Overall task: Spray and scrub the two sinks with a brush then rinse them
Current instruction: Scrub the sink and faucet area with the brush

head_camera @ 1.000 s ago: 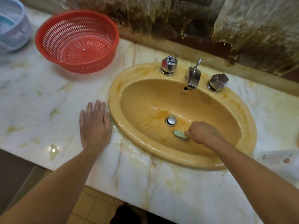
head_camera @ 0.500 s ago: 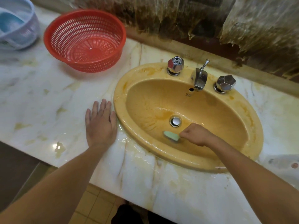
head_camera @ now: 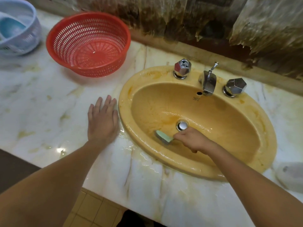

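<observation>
A: Down in the yellow sink [head_camera: 237,169], pale green brush [head_camera: 163,136] pressed against the near-left slope of the bowl, just left of the chrome drain [head_camera: 182,125].

B: Long axis?

A: Running from upper left to lower right, head end aimed left and a touch away, toward the left wall of the bowl; handle end buried in the right hand [head_camera: 191,139]. Bristles facing down onto the wet surface.

B: Grip?

A: Fingers curled tight round the handle, knuckles up, handle itself hidden inside the fist. Forearm reaching in over the near rim.

B: Other hand?

A: Left hand [head_camera: 102,121] flat on the marble counter [head_camera: 41,99], fingers straight and close together, pointing away, holding nothing; little-finger side right beside the sink's left rim.

B: Further out?

A: Orange streaks and water across the bowl, puddles on the counter by the rim. Spout [head_camera: 208,83] at the back between two faceted chrome taps. Red plastic colander [head_camera: 88,42] on the counter back left, pale blue basket [head_camera: 16,32] beyond it at the edge. Blurred whitish object [head_camera: 290,176] at far right, not identifiable.
</observation>
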The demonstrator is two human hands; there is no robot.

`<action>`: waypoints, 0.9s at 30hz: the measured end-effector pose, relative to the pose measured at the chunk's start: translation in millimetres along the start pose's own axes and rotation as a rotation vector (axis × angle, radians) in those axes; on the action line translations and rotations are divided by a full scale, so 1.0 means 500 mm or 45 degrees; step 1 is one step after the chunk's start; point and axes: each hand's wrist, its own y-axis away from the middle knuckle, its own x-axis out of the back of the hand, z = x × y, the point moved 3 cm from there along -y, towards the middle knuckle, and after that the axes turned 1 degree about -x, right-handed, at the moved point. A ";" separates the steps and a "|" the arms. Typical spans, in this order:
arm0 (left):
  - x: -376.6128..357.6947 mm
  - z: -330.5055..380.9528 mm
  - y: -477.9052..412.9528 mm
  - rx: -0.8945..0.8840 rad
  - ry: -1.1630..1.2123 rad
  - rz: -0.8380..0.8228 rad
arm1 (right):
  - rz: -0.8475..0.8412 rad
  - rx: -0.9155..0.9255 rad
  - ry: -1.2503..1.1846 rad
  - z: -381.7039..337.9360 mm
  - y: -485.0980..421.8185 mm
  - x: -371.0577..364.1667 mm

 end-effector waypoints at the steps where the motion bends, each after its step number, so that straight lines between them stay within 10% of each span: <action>1: 0.000 -0.001 0.000 -0.004 0.012 -0.001 | 0.034 -0.001 0.039 0.002 -0.004 0.001; 17: 0.005 -0.002 -0.003 0.038 0.102 0.022 | 0.082 0.046 0.179 -0.023 -0.057 0.010; 21: 0.004 -0.003 -0.004 0.039 0.111 0.030 | -0.384 0.146 -0.165 -0.033 -0.057 -0.013; 24: 0.004 -0.004 -0.003 0.045 0.125 0.045 | 0.015 0.236 0.135 -0.023 -0.094 -0.001; 27: 0.004 -0.005 -0.004 0.061 0.125 0.046 | -0.359 0.167 -0.253 -0.022 -0.095 -0.017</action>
